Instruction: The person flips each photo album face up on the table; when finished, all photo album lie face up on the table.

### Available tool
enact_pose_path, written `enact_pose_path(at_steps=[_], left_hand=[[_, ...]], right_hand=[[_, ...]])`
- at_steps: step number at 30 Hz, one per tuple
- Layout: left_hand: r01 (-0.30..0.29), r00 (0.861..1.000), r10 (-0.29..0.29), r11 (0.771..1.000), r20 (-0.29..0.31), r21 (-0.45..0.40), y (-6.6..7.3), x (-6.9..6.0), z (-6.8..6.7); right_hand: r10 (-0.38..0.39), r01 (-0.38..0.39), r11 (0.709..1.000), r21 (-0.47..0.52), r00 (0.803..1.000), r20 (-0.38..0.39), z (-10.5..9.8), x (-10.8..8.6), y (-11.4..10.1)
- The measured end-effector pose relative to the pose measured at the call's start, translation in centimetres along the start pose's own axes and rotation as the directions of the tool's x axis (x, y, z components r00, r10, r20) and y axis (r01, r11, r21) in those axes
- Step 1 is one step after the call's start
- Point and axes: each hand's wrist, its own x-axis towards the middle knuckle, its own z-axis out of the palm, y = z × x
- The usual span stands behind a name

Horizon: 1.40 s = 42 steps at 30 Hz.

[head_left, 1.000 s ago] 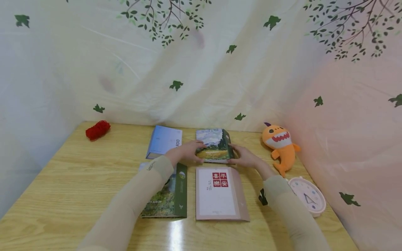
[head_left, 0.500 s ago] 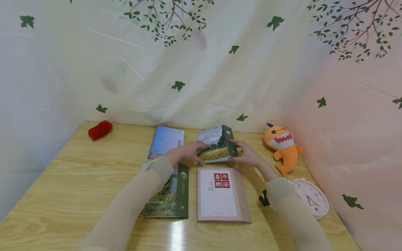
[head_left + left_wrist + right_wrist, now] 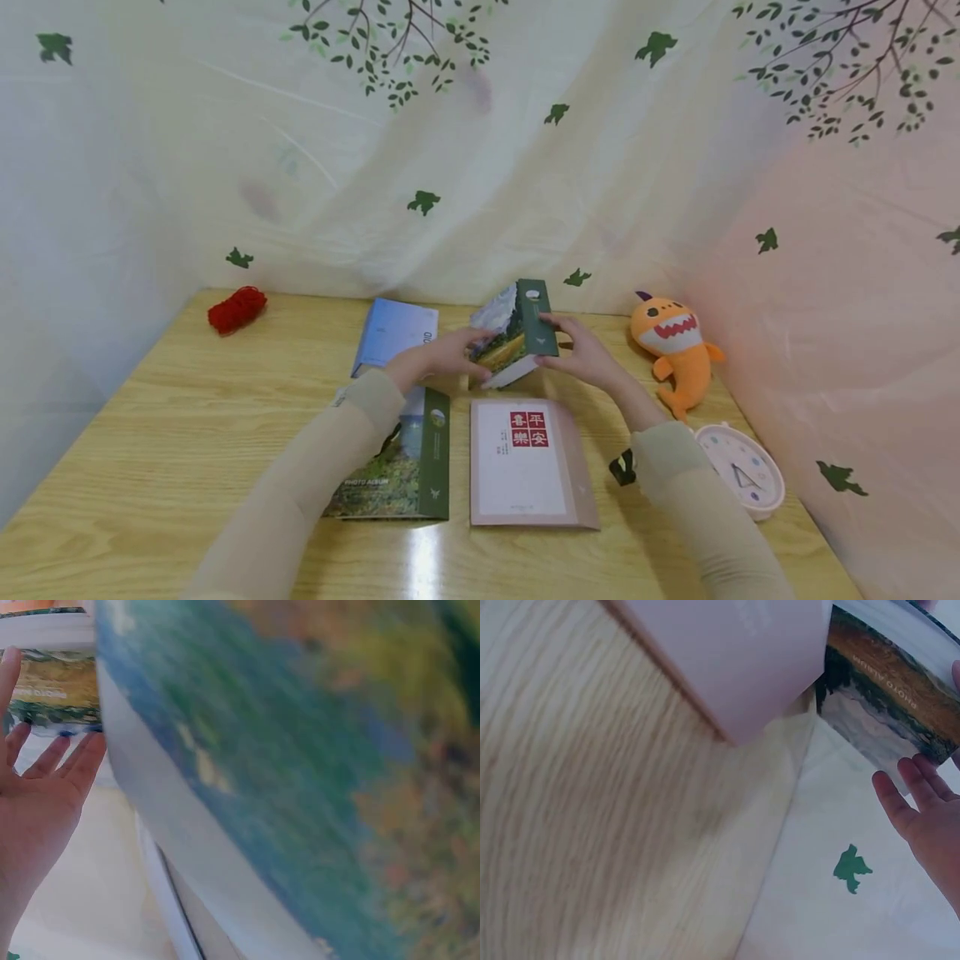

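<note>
A photo album [image 3: 498,333] with a painted landscape cover and green spine stands tilted at the back of the table, its right side raised. My left hand [image 3: 447,353] holds its left side, thumb near the lower front edge. On the spine side, my right hand [image 3: 588,357] grips it between thumb and fingers. Fingers of the left hand [image 3: 37,802] spread along the album [image 3: 56,686] in the left wrist view. In the right wrist view, the right hand [image 3: 934,817] reaches behind the album [image 3: 889,690].
A blue album [image 3: 401,333] lies left of the held one. Another green-spined album [image 3: 408,467] and a pink-and-white album [image 3: 521,475] lie in front. Red yarn [image 3: 237,311] is far left; an orange shark toy [image 3: 678,358] and a pink clock [image 3: 742,471] are right.
The held album was flat on the table. Both hands have tipped it up, with its spine side rising and the page edges now showing.
</note>
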Motion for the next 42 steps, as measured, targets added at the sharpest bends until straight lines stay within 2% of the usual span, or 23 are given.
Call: enact_pose_path(at_steps=[6,11,13,18,20,24,28,31,36,39,42], left_hand=[[0.025,0.999,-0.027,0.997,-0.025,-0.079,1.1,-0.5,-0.4],[0.017,0.997,-0.028,0.986,-0.066,-0.167,1.4,-0.7,-1.0],[0.012,0.995,-0.029,0.984,-0.091,-0.175,1.5,-0.7,-1.2],[0.012,0.989,-0.040,0.980,-0.139,-0.196,1.3,-0.9,-1.9],[0.006,0.987,-0.039,0.978,-0.155,-0.210,1.1,-1.1,-2.2],[-0.011,0.980,-0.035,0.972,-0.194,-0.233,0.9,-1.8,-2.7],[-0.041,0.974,-0.023,0.960,-0.226,-0.277,0.6,-2.5,-3.4],[-0.036,0.971,-0.041,0.948,-0.234,-0.315,0.4,-3.0,-3.8],[-0.014,0.967,-0.074,0.940,-0.245,-0.340,0.2,-3.6,-4.3],[-0.008,0.966,-0.086,0.933,-0.245,-0.360,0.1,-4.0,-4.7],[0.011,0.964,-0.108,0.929,-0.243,-0.371,-0.2,-4.5,-5.0]], right_hand=[[-0.046,0.047,0.999,0.027,0.999,-0.011,0.1,0.3,-1.3],[-0.050,0.050,0.990,0.135,0.999,-0.006,0.2,0.5,-2.5],[-0.033,0.032,0.983,0.183,0.999,0.002,0.0,0.4,-3.7],[-0.041,0.037,0.965,0.259,0.999,0.011,0.4,0.9,-4.9],[-0.052,0.047,0.962,0.270,0.999,0.015,0.6,1.3,-5.0],[-0.062,0.048,0.964,0.263,0.997,0.046,0.8,1.2,-7.2],[-0.079,0.059,0.971,0.230,0.994,0.079,1.2,1.5,-8.3],[-0.098,0.073,0.973,0.220,0.990,0.105,1.7,2.0,-8.9],[-0.145,0.112,0.964,0.242,0.982,0.123,2.6,3.0,-9.1],[-0.163,0.117,0.953,0.281,0.976,0.146,3.5,3.7,-8.4],[-0.168,0.118,0.954,0.275,0.971,0.168,4.4,4.6,-7.2]])
